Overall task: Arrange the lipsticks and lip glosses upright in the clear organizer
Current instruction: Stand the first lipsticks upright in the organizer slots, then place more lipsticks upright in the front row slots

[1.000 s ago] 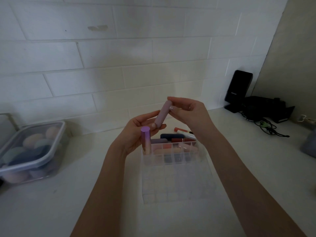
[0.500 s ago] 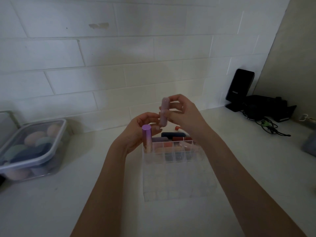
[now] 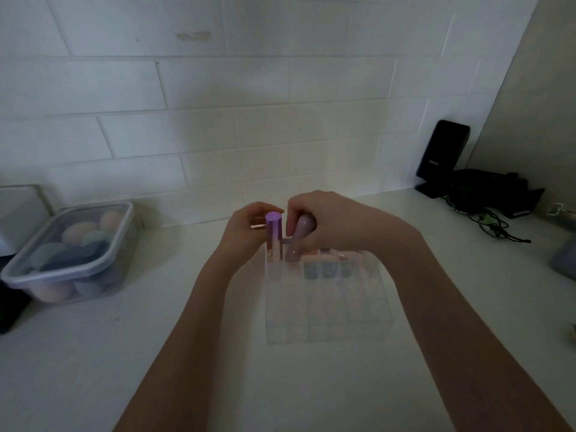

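— Two tubes at the organizer's (image 3: 327, 310) back-left corner: which is going in?
— The mauve tube (image 3: 298, 240), tilted, pinched at its top by the right hand (image 3: 330, 222). Straighten it before pushing down.
— And the left hand (image 3: 246, 232)?
— Curled behind the upright purple tube (image 3: 274, 235); whether it grips, I can't tell.

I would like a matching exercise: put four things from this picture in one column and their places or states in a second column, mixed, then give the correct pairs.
Things:
1. shiny purple tube
2. mauve tube
3. lidded sponge container
4. black device

Places or states:
a. far right, by the wall
b. gripped by the right hand, tilted
c. far left on the counter
d. upright in the clear organizer, back left corner

Pairs: 1-d, 2-b, 3-c, 4-a
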Demonstrator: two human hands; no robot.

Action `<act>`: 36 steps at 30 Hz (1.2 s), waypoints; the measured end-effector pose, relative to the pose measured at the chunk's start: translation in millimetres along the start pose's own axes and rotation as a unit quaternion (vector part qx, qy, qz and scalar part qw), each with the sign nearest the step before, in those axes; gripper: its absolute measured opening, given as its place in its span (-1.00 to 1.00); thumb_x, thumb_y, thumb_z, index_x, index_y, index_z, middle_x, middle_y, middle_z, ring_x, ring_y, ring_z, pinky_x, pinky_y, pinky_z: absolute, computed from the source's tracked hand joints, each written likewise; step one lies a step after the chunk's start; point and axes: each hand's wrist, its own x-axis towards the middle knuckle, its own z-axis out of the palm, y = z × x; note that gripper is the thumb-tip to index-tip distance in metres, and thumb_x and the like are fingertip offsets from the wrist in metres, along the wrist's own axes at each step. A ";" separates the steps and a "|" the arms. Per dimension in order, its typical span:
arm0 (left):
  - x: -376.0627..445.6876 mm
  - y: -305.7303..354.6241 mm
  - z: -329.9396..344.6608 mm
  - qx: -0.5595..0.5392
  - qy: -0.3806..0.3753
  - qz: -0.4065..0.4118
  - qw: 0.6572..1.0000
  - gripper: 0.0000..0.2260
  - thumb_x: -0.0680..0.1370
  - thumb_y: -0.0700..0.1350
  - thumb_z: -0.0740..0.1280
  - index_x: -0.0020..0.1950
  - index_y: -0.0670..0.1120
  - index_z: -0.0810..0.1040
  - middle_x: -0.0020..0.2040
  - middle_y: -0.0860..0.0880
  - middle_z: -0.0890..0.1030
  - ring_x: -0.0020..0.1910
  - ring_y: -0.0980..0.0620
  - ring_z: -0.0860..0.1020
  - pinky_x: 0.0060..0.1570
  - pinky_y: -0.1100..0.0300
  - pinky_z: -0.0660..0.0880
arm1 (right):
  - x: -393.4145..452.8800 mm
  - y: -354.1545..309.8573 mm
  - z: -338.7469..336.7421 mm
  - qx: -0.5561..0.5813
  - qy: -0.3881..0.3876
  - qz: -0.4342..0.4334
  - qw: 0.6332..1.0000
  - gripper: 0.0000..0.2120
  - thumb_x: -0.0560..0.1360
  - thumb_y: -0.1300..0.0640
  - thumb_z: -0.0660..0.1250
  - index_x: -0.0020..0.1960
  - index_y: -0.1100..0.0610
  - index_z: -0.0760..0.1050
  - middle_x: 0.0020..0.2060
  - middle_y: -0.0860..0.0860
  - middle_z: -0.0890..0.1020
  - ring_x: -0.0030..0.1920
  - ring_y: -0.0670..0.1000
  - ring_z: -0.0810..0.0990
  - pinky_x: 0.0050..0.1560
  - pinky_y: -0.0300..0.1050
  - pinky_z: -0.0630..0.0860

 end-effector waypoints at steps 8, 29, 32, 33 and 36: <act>-4.8 -18.0 2.6 0.182 -0.148 -0.041 0.971 -0.72 0.49 -0.21 0.35 -0.36 0.11 0.53 -0.32 0.08 0.59 -0.30 0.14 0.56 -0.23 0.22 0.45 | 6.9 9.8 6.5 0.034 -0.039 0.008 0.999 -0.69 0.36 0.12 0.48 0.02 -0.04 0.43 -0.16 -0.11 0.58 -0.26 -0.17 0.51 -0.30 -0.28 0.42; -1.3 19.1 -3.4 -0.170 -0.013 -0.043 0.984 -0.82 0.42 -0.36 0.41 -0.07 -0.11 0.64 -0.20 0.02 0.71 -0.22 0.05 0.65 -0.30 0.24 0.57 | 20.4 42.1 6.2 0.327 0.177 0.022 0.928 -0.72 0.55 0.20 0.29 0.26 0.14 0.50 -0.04 0.07 0.69 -0.16 -0.06 0.72 -0.14 -0.28 0.63; -2.7 22.1 -6.2 -0.199 -0.025 -0.032 0.979 -0.75 0.41 -0.41 0.39 -0.02 -0.12 0.62 -0.17 0.07 0.71 -0.23 0.13 0.64 -0.35 0.34 0.52 | 19.9 41.0 6.1 0.387 0.202 0.021 0.899 -0.76 0.55 0.20 0.30 0.21 0.18 0.52 -0.09 0.08 0.70 -0.17 -0.03 0.73 -0.07 -0.20 0.65; -3.5 23.3 -7.7 -0.227 -0.042 -0.039 0.972 -0.72 0.43 -0.44 0.35 0.00 -0.11 0.62 -0.14 0.06 0.71 -0.18 0.12 0.64 -0.30 0.34 0.54 | 19.9 41.4 5.4 0.416 0.212 0.021 0.884 -0.77 0.55 0.22 0.30 0.19 0.23 0.51 -0.09 0.11 0.70 -0.18 -0.02 0.72 -0.06 -0.19 0.65; -5.1 25.9 -12.5 -0.278 -0.078 -0.042 0.957 -0.64 0.44 -0.53 0.23 0.02 -0.13 0.60 -0.10 0.02 0.71 -0.09 0.08 0.65 -0.19 0.33 0.57 | 18.0 43.6 2.7 0.489 0.207 0.002 0.847 -0.78 0.54 0.29 0.29 0.17 0.31 0.48 -0.02 0.22 0.66 -0.11 0.03 0.71 -0.01 -0.18 0.64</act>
